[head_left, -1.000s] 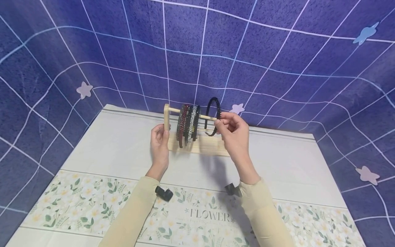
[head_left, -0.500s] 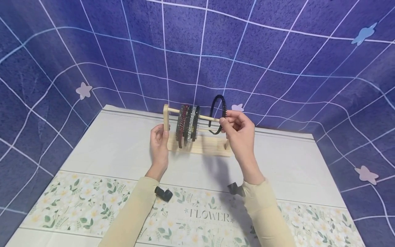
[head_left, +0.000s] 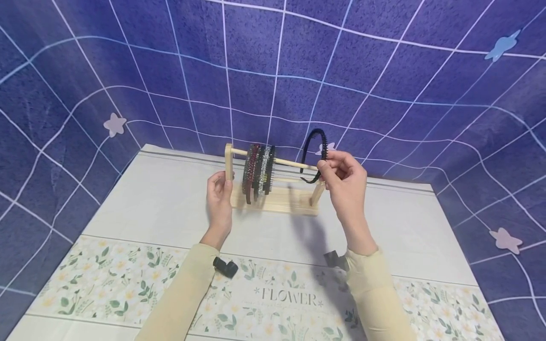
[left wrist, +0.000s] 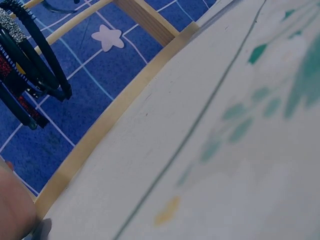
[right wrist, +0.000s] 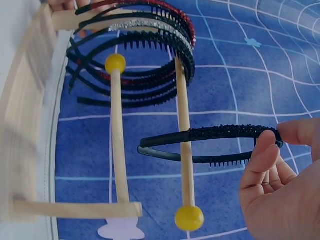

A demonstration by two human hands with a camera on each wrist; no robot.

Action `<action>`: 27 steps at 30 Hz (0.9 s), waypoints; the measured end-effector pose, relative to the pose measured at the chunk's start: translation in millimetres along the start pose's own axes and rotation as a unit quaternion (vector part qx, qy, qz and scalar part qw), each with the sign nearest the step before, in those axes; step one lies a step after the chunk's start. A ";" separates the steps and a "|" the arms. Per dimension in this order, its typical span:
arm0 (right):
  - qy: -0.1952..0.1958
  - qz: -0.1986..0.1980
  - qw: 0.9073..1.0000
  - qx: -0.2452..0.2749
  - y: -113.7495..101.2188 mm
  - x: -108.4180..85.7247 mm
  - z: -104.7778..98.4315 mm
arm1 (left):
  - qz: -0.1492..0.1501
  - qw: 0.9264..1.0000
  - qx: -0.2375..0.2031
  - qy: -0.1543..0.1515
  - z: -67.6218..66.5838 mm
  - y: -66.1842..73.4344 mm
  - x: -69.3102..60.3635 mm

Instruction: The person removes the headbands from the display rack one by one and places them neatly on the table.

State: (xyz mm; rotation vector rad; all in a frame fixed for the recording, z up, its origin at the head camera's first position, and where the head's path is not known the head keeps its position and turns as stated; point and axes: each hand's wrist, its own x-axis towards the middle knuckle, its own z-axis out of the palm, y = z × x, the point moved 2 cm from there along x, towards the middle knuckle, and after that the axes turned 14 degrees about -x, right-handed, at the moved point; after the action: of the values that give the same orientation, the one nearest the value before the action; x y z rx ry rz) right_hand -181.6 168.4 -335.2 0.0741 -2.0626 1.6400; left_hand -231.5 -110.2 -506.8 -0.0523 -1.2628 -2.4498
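My right hand (head_left: 349, 184) pinches black headband (right wrist: 212, 132) by curved middle; headband loops around rod (right wrist: 183, 112), near yellow knob (right wrist: 189, 218). My left hand (head_left: 219, 198) grips wooden rack (head_left: 281, 201) by 1 post (head_left: 229, 161). Headband probably light, springy, stiffish; best held at outer curve, clear of teeth (right wrist: 227, 163).

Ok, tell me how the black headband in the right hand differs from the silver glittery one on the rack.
Colour: the black headband is dark, while the silver headband sparkles brightly.
Place: the black headband stands apart, near the yellow knob; the silver headband is packed among other headbands.
Hold: the right hand pinches the black headband, not the silver headband.
Shared: both are curved, with textured surfaces.
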 end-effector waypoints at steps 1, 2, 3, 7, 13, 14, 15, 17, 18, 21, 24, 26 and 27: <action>0.003 -0.002 1.000 0.000 -0.1 0.4 -1.9 | 0.000 1.000 -0.001 0.000 0.2 0.0 -0.1; 0.005 -0.002 1.000 0.000 0.3 0.9 -3.9 | 0.000 1.000 -0.002 0.001 0.2 -0.3 0.0; 0.008 -0.004 1.000 -0.001 0.8 1.5 -5.9 | 0.000 1.000 -0.003 0.001 0.3 -0.4 0.0; 0.018 -0.008 1.000 -0.008 2.5 3.6 -13.7 | -0.001 1.000 -0.007 0.000 0.7 -0.6 0.3; 0.036 -0.005 0.999 -0.017 4.8 5.4 -24.6 | 0.000 1.000 -0.006 -0.006 0.6 0.2 0.3; 0.038 -0.005 0.999 -0.016 5.2 5.7 -26.2 | -0.001 1.000 -0.004 -0.007 0.4 0.2 0.6; 0.040 -0.005 0.999 -0.016 5.6 6.1 -27.8 | -0.002 1.000 -0.001 -0.008 0.1 0.2 0.9; 0.044 -0.006 0.999 -0.013 6.3 6.7 -30.8 | -0.005 1.000 0.003 -0.007 -0.9 -0.1 1.4; 0.046 -0.007 0.999 -0.014 6.9 7.0 -32.2 | -0.007 1.000 0.006 -0.007 -1.6 -0.4 1.6; 0.050 -0.004 0.999 -0.014 8.3 7.7 -37.0 | -0.009 1.000 0.005 -0.005 -2.8 -1.3 2.1; 0.057 0.000 0.998 -0.016 10.2 8.4 -42.6 | -0.008 1.000 0.004 -0.003 -3.0 -1.9 2.0; 0.061 0.003 0.998 -0.019 11.3 8.6 -46.8 | -0.008 1.000 0.001 -0.002 -2.4 -2.0 2.0; 0.063 0.004 0.998 -0.020 11.8 8.8 -48.8 | -0.007 1.000 0.000 -0.002 -2.0 -1.9 2.0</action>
State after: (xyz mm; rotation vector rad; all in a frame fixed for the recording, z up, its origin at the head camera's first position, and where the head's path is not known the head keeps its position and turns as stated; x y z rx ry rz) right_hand -176.4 219.1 -334.9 -0.0505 -2.0015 1.5646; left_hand -233.7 -111.4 -509.1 -0.0493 -1.2685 -2.4639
